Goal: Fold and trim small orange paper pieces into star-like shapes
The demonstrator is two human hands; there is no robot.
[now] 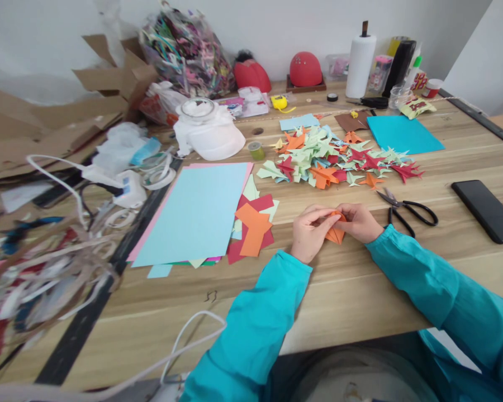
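Both hands meet over a small folded piece of orange paper (336,233) just above the wooden table. My left hand (312,231) pinches its upper left part between thumb and fingers. On the other side, my right hand (359,221) grips the upper right edge, fingers closed. The fingertips cover the top of the paper; its lower part shows creases running to a point. Beyond the hands lies a heap of folded paper shapes (318,148) in green, orange and red. Black-handled scissors (406,211) lie partly opened beside my right hand.
Left of my hands are orange paper cutouts (254,228) and a stack of coloured sheets (193,212). A phone (488,209) lies at the right. Behind the heap are a turquoise sheet (404,134) and a white bottle (360,67). Cables and ribbons (67,268) clutter the left side.
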